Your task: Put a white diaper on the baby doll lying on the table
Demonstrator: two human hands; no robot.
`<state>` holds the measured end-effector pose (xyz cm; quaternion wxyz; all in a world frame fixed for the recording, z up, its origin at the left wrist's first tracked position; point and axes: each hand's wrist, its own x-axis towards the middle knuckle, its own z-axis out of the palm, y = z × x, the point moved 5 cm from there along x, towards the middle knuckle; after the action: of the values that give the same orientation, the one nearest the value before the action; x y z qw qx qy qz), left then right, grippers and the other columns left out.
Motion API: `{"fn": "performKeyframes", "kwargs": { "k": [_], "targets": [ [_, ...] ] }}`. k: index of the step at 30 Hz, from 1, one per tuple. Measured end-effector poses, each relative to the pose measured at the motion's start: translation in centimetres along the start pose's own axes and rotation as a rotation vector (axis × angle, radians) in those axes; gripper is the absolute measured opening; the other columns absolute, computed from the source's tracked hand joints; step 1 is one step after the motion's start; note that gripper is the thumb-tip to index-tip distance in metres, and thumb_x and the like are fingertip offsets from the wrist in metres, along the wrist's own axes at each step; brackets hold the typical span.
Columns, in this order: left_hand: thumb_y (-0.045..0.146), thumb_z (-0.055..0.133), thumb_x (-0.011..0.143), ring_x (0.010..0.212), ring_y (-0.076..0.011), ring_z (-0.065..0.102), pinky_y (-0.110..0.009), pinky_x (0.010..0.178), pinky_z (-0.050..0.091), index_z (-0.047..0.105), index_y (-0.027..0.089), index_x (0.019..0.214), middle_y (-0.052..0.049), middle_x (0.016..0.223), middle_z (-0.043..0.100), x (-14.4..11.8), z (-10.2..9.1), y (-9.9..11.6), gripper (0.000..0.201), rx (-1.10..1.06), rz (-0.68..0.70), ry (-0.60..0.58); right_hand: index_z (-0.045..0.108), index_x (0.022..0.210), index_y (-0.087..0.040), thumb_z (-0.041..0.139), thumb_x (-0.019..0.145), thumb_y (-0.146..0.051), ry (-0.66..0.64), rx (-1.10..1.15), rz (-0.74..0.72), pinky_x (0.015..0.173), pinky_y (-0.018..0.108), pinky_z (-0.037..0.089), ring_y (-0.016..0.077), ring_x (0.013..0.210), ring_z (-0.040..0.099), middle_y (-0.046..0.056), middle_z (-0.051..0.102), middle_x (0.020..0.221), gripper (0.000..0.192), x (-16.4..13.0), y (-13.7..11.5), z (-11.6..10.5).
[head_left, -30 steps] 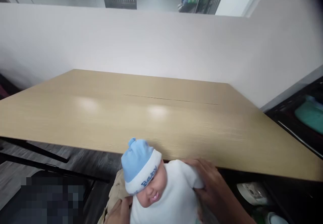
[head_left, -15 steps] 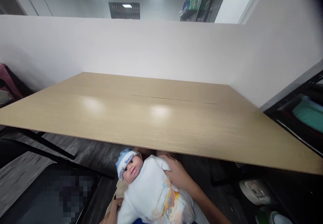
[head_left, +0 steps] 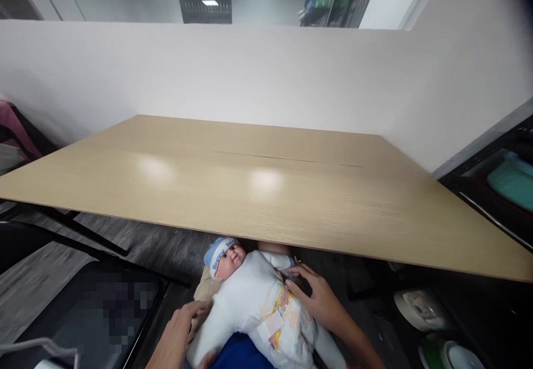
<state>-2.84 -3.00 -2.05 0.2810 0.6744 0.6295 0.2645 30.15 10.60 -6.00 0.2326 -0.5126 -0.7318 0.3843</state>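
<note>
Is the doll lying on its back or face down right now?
On its back: the doll shows its face and diaper front, head toward the table.

A baby doll (head_left: 254, 299) is seen lying on its back just below the table edge, head toward the table. It is dressed in a white suit, a printed diaper and a blue-and-white cap (lettered band).

One view is given, from head height; the table (head_left: 266, 191) is seen from its near edge, looking forward and down.
</note>
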Motion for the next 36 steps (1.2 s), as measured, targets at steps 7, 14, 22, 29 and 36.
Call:
{"fn": "performKeyframes", "kwargs": {
  "k": [7,14,22,29,36],
  "targets": [
    [0.03,0.059,0.106,0.133,-0.0271,0.059,-0.048,0.117,0.048,0.057,0.028,0.141,-0.008,0.142,0.066,4.3,5.2,3.5,0.035,-0.093,0.29,-0.061,0.081,0.107,-0.023,0.062,0.105,-0.046,-0.041,0.018,-0.038,0.094,0.038,0.056,0.0271,0.103,0.074,0.009,0.08,0.108,0.031,-1.5,-1.1,0.8],
    [0.037,0.062,0.105,0.125,-0.0289,0.057,-0.047,0.11,0.042,0.063,0.026,0.136,-0.008,0.137,0.068,7.9,8.9,7.5,0.033,-0.002,0.472,-0.24,0.078,0.092,-0.023,0.056,0.108,-0.041,-0.037,-0.051,-0.116,0.091,0.036,0.053,0.0243,0.096,0.074,0.006,0.081,0.099,0.033,-0.9,-1.4,0.7],
    [0.042,0.067,0.104,0.116,-0.0253,0.058,-0.042,0.106,0.039,0.071,0.027,0.118,-0.004,0.127,0.071,8.4,8.6,7.2,0.021,-0.071,0.49,-0.232,0.076,0.09,-0.024,0.055,0.107,-0.042,0.064,-0.095,-0.117,0.091,0.039,0.056,0.0273,0.096,0.077,0.007,0.082,0.097,0.033,0.7,2.1,0.3],
    [0.038,0.064,0.108,0.12,-0.023,0.059,-0.039,0.109,0.039,0.067,0.024,0.111,-0.004,0.127,0.072,8.6,8.8,7.7,0.015,-0.145,0.489,-0.26,0.075,0.129,-0.024,0.055,0.108,-0.038,0.101,-0.194,-0.227,0.111,0.049,0.054,0.03,0.125,0.07,0.013,0.078,0.129,0.033,0.9,0.4,-0.2],
    [0.041,0.061,0.109,0.125,-0.0237,0.06,-0.039,0.113,0.042,0.07,0.027,0.111,-0.005,0.124,0.074,7.2,4.8,8.3,0.017,-0.201,0.498,-0.461,0.074,0.133,-0.027,0.058,0.107,-0.03,-0.228,-0.206,-0.335,0.107,0.043,0.053,0.0272,0.121,0.066,0.01,0.074,0.128,0.03,-1.6,-5.8,2.1]
  ]
}}
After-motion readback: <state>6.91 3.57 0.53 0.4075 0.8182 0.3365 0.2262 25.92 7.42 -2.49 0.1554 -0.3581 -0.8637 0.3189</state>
